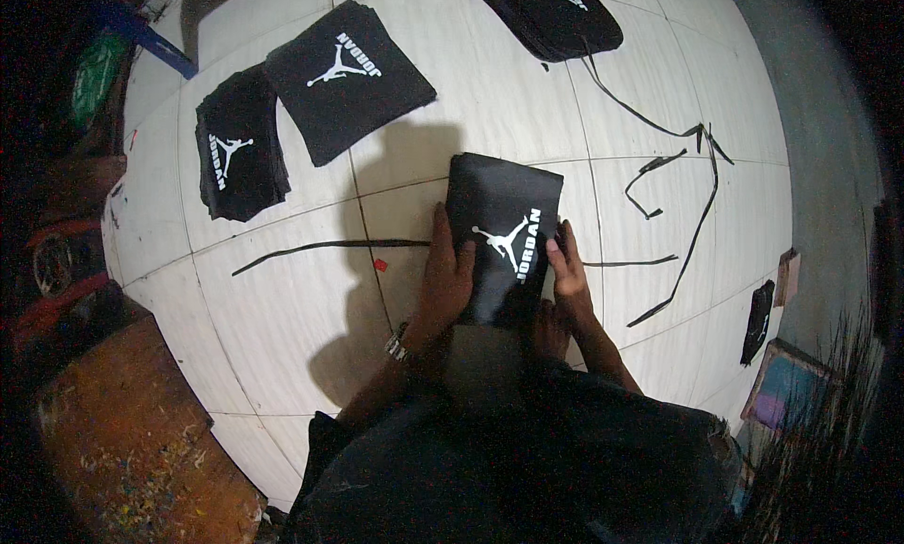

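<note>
Both hands on the black printed bundle

My left hand (450, 278) was curled round the left edge of a black bundle (504, 191), thumb on the front, fingers along its side and partly hidden. My right hand (568, 278) gripped the opposite edge, its thumb pressing the front beside the white lettering and its fingers mostly out of sight behind. Neither hand was spread; the bundle was pinched between them, in front of my body, above the white tiled floor (282, 341).

My forearms came up from below, angled inward toward each other, and a metal-banded watch (397, 344) circled my left wrist.

I counted one bundle in my hands and four more black printed items around it: a narrower pile (242, 172) and a broader pile (348, 87) close together at upper left, a rounded pile (565, 26) cut off at the top, and a small black piece (757, 323) far to the right. Dark strips lay on the tiles: a left strip (315, 245), a right strip (631, 262), a short curved strip (633, 188) and a long bent strip (713, 195); I could not tell whether any were joined. One red scrap (380, 265) lay near my left hand, and one brown board (122, 422) at lower left.
</note>
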`<state>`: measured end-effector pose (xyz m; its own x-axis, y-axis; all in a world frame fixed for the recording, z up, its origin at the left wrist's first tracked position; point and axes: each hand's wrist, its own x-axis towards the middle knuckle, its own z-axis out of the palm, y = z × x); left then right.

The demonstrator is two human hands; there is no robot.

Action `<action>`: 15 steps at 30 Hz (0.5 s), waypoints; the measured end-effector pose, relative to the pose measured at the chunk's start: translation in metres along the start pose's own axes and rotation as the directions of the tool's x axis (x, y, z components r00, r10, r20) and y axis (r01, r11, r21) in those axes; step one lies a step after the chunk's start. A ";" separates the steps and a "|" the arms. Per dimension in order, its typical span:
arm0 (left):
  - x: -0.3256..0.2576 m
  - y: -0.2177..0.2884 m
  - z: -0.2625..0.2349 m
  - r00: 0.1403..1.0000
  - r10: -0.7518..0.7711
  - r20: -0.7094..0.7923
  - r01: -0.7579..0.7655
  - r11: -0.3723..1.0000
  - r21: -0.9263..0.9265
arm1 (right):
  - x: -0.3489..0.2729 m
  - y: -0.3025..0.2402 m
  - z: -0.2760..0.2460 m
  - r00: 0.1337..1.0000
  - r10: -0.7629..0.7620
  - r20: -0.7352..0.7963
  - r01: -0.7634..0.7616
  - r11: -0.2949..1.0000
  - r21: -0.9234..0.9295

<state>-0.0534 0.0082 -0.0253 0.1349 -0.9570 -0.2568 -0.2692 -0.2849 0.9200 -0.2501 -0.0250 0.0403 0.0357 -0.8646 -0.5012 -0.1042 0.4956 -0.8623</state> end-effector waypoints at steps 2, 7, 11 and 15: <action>0.000 0.006 -0.002 0.998 0.059 0.019 -0.059 0.998 0.024 | -0.004 0.001 0.000 0.996 -0.058 0.071 0.074 0.966 -0.247; -0.019 0.023 -0.015 0.942 0.325 0.091 -0.335 0.870 0.363 | 0.020 -0.024 -0.005 0.994 -0.103 -0.020 0.101 0.993 -0.068; -0.045 0.022 -0.021 0.817 0.355 0.454 -0.576 0.544 0.610 | 0.065 -0.061 -0.014 0.840 -0.510 0.188 0.482 0.538 -0.691; -0.050 0.017 -0.019 0.843 0.259 0.472 -0.532 0.533 0.658 | 0.097 -0.069 -0.004 0.821 -0.313 0.477 0.560 0.280 -0.780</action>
<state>-0.0469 0.0525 0.0089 -0.4056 -0.9063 -0.1183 -0.8428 0.3208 0.4322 -0.2431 -0.1427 0.0514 0.5362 -0.8255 -0.1761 -0.7844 -0.4102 -0.4653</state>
